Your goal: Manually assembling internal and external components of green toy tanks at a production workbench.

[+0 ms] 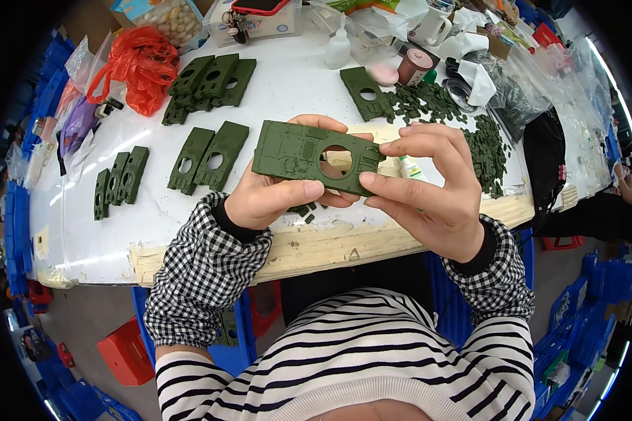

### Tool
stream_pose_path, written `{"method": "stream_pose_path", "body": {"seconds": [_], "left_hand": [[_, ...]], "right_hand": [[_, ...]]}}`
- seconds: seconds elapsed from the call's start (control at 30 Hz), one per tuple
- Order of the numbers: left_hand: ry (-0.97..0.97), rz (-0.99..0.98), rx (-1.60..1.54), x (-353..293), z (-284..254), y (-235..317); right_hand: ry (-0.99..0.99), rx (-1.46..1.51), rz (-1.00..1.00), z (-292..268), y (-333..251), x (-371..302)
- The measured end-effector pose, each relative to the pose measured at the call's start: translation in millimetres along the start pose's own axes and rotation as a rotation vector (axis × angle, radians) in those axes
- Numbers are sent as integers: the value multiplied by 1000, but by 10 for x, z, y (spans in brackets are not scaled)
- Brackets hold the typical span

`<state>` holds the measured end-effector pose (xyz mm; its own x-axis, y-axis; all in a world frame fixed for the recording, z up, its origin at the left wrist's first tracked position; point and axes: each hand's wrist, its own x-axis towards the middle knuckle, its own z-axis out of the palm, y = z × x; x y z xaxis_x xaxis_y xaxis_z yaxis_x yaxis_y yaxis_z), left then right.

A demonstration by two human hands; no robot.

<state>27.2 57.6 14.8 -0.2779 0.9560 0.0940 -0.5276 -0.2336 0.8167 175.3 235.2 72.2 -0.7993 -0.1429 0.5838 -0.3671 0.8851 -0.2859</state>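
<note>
A dark green plastic model tank hull top (286, 151) with a round hole is held up over the table's near edge. My left hand (260, 200) grips it from the left, thumb on the near face and fingers behind. At its right end, my right hand (439, 186) pinches the edge between thumb and fingertips; whether a small part sits between them cannot be made out. A small white bottle with a green label (412, 168) is partly hidden behind my right hand. Below the hull lie a few small green pieces (303, 209).
Similar hulls stand in groups on the left (121, 179), centre left (209, 158) and far left (214, 81). One hull (366, 93) lies beside heaps of small green parts (428, 102). A red plastic bag (137, 67), a squeeze bottle (338, 49) and a brown cylinder (414, 67) stand farther back.
</note>
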Motion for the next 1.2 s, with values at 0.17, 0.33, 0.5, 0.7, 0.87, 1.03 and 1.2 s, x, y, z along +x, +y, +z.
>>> {"method": "stream_pose_path", "body": {"seconds": [0.17, 0.33, 0.5, 0.7, 0.87, 1.03, 1.2], "left_hand": [[-31, 11, 30, 16, -24, 13], [-25, 15, 30, 35, -7, 25], [-47, 32, 17, 28, -12, 38], [-19, 3, 36, 24, -9, 52], [-28, 36, 35, 31, -6, 43], [-92, -33, 6, 33, -30, 87], [-297, -147, -32, 1, -125, 90]], "right_hand": [[22, -4, 5, 19, 1, -11], [31, 46, 36, 37, 26, -27], [48, 144, 139, 56, -22, -44], [37, 134, 123, 79, -25, -51], [35, 85, 82, 80, -35, -62], [-14, 239, 114, 8, -27, -70], [-162, 358, 99, -11, 9, 14]]}}
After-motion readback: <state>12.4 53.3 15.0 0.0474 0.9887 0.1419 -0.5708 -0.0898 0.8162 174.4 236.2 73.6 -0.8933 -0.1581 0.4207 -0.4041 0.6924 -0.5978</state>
